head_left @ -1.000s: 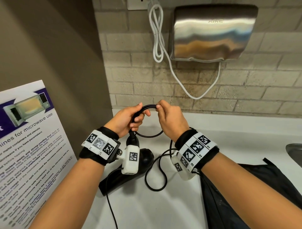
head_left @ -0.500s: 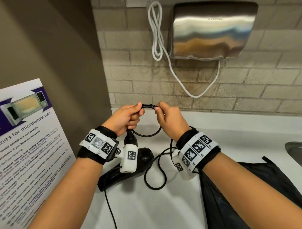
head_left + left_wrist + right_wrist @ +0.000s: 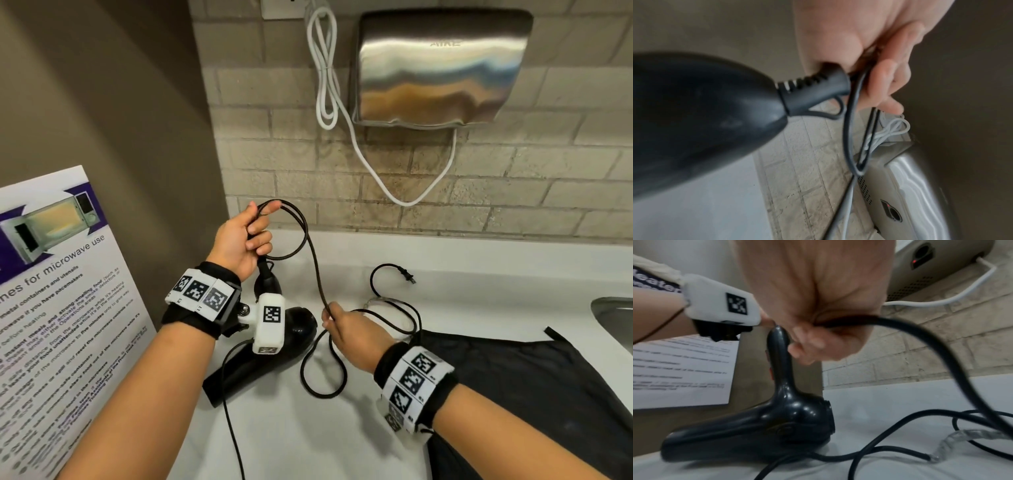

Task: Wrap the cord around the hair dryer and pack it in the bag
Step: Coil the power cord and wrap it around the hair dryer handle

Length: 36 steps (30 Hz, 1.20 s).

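Note:
A black hair dryer [image 3: 274, 349] stands on the white counter [image 3: 342, 445] with its handle up. My left hand [image 3: 263, 222] grips the top of the handle and pinches a loop of the black cord [image 3: 308, 246] above it. In the left wrist view the cord [image 3: 847, 123] leaves the strain relief [image 3: 813, 91] past my curled fingers [image 3: 885, 81]. My right hand [image 3: 329, 320] is lower, right of the dryer, gripping the cord [image 3: 920, 331] in a fist. The slack lies coiled on the counter, ending in the plug [image 3: 407, 275]. The black bag [image 3: 513, 394] lies flat under my right forearm.
A steel hand dryer [image 3: 442, 65] hangs on the brick wall with a white cable [image 3: 325, 68] looped beside it. A microwave poster [image 3: 51, 308] leans on the left wall. A sink edge [image 3: 613, 318] shows at the far right.
My right hand has left its place beside the left hand and slid down and right along the cord to just above the counter. The left hand keeps the loop.

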Available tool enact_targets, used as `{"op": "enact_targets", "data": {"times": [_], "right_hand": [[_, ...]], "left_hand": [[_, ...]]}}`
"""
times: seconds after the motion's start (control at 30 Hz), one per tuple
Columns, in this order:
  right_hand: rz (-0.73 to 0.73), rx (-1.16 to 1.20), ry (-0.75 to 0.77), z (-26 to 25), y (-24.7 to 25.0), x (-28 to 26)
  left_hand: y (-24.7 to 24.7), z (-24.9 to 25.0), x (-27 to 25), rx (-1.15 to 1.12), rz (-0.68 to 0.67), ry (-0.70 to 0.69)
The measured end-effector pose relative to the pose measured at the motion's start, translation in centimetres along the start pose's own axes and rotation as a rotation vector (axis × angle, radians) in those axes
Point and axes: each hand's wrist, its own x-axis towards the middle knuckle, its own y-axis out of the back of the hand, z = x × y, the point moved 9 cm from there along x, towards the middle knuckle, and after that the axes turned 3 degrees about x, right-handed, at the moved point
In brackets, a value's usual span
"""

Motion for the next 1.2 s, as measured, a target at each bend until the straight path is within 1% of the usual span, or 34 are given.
{"op": "enact_targets", "data": {"times": [0.1, 0.17, 0.23, 0.3, 0.37, 0.43, 0.47, 0.5, 0.53, 0.57, 0.6, 0.67, 0.7, 0.73, 0.8, 0.87, 0.93, 1.03, 1.1, 1.2], "right_hand": [[0.025, -0.224, 0.047, -0.8, -0.2, -1.2], [0.050, -0.325, 0.097, -1.7, 0.2, -1.6], [0.109, -0.421, 0.196, -3.6, 1.2, -1.8], [0.207, -0.489, 0.301, -5.5, 2.8, -2.2], [0.366, -0.518, 0.380, -7.2, 5.1, -2.1], [0.522, -0.475, 0.395, -8.6, 8.3, -1.7], [0.589, -0.396, 0.367, -9.0, 10.4, -1.6], [0.653, -0.268, 0.316, -8.6, 12.3, -1.3], [0.667, -0.114, 0.246, -7.5, 13.9, -0.5], [0.625, 0.039, 0.193, -6.4, 14.6, 0.3], [0.532, 0.150, 0.155, -5.4, 14.6, 1.4], [0.316, 0.315, 0.159, -4.8, 13.5, 3.0], [0.239, 0.387, 0.169, -4.7, 12.8, 3.3], [0.197, 0.448, 0.178, -4.7, 12.4, 3.3], [0.186, 0.524, 0.175, -4.4, 12.0, 3.3], [0.221, 0.581, 0.161, -4.2, 11.9, 3.3], [0.270, 0.678, 0.134, -4.2, 11.9, 3.3], [0.288, 0.811, 0.107, -4.3, 11.8, 3.6], [0.260, 0.885, 0.107, -4.4, 11.9, 3.6], [0.162, 0.983, 0.064, -4.4, 11.1, 3.7]], "left_hand": [[0.7, 0.1, 0.3, -0.034, 0.034, -0.046], [0.9, 0.1, 0.4, 0.023, 0.075, -0.087], [0.1, 0.0, 0.3, 0.133, 0.079, -0.111], [-1.7, -0.2, -0.2, 0.295, 0.006, -0.114], [-3.9, -0.6, -1.0, 0.490, -0.123, -0.113], [-5.4, -1.3, -1.8, 0.635, -0.211, -0.095], [-5.8, -1.7, -2.2, 0.649, -0.230, -0.070], [-6.2, -2.1, -2.4, 0.630, -0.252, -0.039], [-6.6, -2.5, -2.6, 0.601, -0.284, -0.011], [-6.9, -2.8, -2.8, 0.574, -0.317, 0.007], [-7.0, -3.0, -2.9, 0.548, -0.340, 0.016], [-6.7, -2.8, -2.8, 0.490, -0.333, 0.022], [-6.5, -2.6, -2.7, 0.458, -0.313, 0.022], [-6.2, -2.4, -2.5, 0.434, -0.287, 0.020], [-5.6, -2.0, -2.2, 0.408, -0.230, 0.009], [-5.2, -1.8, -2.0, 0.402, -0.186, -0.007], [-5.2, -1.9, -1.9, 0.406, -0.181, -0.018], [-5.6, -2.0, -1.9, 0.397, -0.192, 0.001], [-5.6, -2.1, -2.0, 0.360, -0.204, 0.034], [-5.3, -2.2, -2.1, 0.299, -0.223, 0.085]]}}
